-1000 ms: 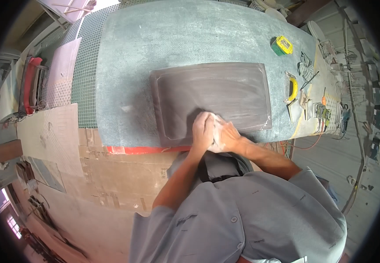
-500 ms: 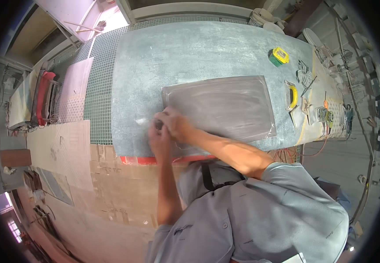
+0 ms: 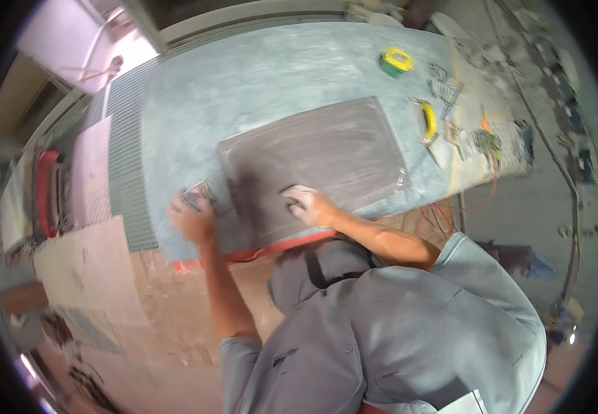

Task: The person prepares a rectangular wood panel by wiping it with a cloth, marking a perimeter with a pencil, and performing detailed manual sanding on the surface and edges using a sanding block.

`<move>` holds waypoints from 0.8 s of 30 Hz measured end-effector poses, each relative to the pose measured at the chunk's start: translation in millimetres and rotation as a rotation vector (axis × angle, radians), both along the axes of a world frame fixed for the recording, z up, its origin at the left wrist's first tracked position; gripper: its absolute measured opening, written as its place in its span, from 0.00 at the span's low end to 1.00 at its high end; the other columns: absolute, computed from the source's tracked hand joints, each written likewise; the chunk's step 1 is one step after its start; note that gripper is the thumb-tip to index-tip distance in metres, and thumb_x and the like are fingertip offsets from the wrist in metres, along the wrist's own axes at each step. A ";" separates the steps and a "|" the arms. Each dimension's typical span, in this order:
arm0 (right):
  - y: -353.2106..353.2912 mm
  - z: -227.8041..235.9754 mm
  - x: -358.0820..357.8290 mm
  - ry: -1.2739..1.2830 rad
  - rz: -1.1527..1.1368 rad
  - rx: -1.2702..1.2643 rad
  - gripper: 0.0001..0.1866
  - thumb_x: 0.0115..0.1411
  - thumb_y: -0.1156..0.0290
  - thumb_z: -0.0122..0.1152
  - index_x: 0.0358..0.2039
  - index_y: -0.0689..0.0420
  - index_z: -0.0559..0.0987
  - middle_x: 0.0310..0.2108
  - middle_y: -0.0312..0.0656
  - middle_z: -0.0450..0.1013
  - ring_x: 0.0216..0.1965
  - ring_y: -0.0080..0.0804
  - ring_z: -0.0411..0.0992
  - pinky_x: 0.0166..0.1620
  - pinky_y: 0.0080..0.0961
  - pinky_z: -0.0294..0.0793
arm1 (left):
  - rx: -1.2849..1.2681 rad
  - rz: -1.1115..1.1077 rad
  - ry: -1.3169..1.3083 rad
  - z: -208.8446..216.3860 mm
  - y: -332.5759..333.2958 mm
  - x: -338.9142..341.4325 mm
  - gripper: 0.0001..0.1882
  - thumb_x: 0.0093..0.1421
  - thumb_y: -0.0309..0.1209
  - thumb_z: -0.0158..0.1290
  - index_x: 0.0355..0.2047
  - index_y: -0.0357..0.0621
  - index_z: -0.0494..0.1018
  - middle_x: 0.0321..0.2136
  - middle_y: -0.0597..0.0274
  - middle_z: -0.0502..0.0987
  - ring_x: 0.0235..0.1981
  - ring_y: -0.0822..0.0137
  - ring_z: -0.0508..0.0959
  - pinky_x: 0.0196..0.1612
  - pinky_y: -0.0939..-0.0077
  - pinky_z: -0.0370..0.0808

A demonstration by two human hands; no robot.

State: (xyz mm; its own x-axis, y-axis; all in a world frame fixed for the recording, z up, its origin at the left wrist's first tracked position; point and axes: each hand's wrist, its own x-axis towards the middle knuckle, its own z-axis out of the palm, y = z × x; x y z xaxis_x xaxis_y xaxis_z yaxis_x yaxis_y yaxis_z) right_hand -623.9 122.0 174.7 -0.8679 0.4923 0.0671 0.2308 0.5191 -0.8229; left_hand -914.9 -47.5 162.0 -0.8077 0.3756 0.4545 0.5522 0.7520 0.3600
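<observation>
A flat dark grey rectangular panel (image 3: 319,141) with whitish dust streaks lies on the blue-green tabletop (image 3: 250,76). Just left of the panel, my left hand (image 3: 194,219) is closed round a small flat greyish piece (image 3: 201,193), blurred by motion, so its kind is unclear. Over the panel's near edge, my right hand (image 3: 311,208) has whitish dust on its curled fingers. A thin dark edge shows at those fingertips; what they hold, if anything, I cannot make out.
At the far right stands a green-and-yellow tub (image 3: 396,62). Nearer lie a tool with a yellow handle (image 3: 428,122), a pale flat scraper-like piece (image 3: 440,152) and several hand tools. Red tape (image 3: 278,247) runs along the table's front edge. Left is green grating (image 3: 128,152).
My hands were together at the panel's left edge and have parted, the left going left with the flat piece, the right moving right over the panel. The whole view has tilted and shifted.
</observation>
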 end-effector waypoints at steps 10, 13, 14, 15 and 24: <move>17.8 -50.9 266.2 -0.278 -0.869 -0.045 0.21 0.63 0.72 0.67 0.55 0.66 0.80 0.46 0.55 0.80 0.44 0.43 0.83 0.48 0.36 0.83 | -0.254 0.028 -0.139 6.3 -26.3 -89.2 0.36 0.62 0.51 0.60 0.68 0.53 0.72 0.58 0.41 0.75 0.52 0.37 0.80 0.52 0.45 0.79; 33.2 -70.6 276.1 -0.262 -0.975 0.196 0.23 0.61 0.70 0.70 0.56 0.66 0.80 0.47 0.57 0.80 0.47 0.47 0.83 0.52 0.39 0.82 | -0.282 -0.011 -0.154 10.0 -20.6 -87.2 0.36 0.62 0.50 0.60 0.68 0.52 0.73 0.58 0.41 0.75 0.54 0.37 0.80 0.54 0.45 0.78; 40.0 -73.0 276.6 -0.266 -1.010 0.266 0.24 0.61 0.70 0.70 0.56 0.66 0.79 0.48 0.59 0.80 0.49 0.50 0.82 0.53 0.40 0.81 | -0.255 -0.043 -0.122 8.5 -20.8 -85.0 0.36 0.62 0.50 0.60 0.68 0.52 0.73 0.57 0.40 0.75 0.54 0.38 0.79 0.54 0.46 0.78; 55.6 -74.7 277.6 -0.254 -1.040 0.210 0.27 0.60 0.67 0.71 0.58 0.65 0.78 0.51 0.61 0.80 0.53 0.55 0.80 0.56 0.44 0.80 | -0.255 -0.061 -0.129 7.4 -19.1 -85.6 0.36 0.62 0.50 0.61 0.68 0.52 0.72 0.57 0.40 0.75 0.55 0.38 0.79 0.54 0.46 0.78; 117.7 -66.1 257.4 -0.499 -1.046 0.175 0.35 0.53 0.61 0.72 0.60 0.64 0.77 0.53 0.64 0.79 0.57 0.64 0.75 0.64 0.49 0.72 | -0.311 -0.097 -0.104 10.7 -21.1 -91.0 0.37 0.63 0.52 0.60 0.69 0.52 0.71 0.55 0.38 0.74 0.53 0.38 0.79 0.52 0.45 0.78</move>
State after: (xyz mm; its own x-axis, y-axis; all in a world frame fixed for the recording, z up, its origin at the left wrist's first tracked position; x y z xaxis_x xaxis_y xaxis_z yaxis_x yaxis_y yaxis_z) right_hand -366.5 239.7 108.7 0.0047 0.9996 -0.0287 0.8894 -0.0173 -0.4569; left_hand -1005.9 -68.6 172.7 -0.7974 0.5607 0.2232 0.5989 0.7805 0.1792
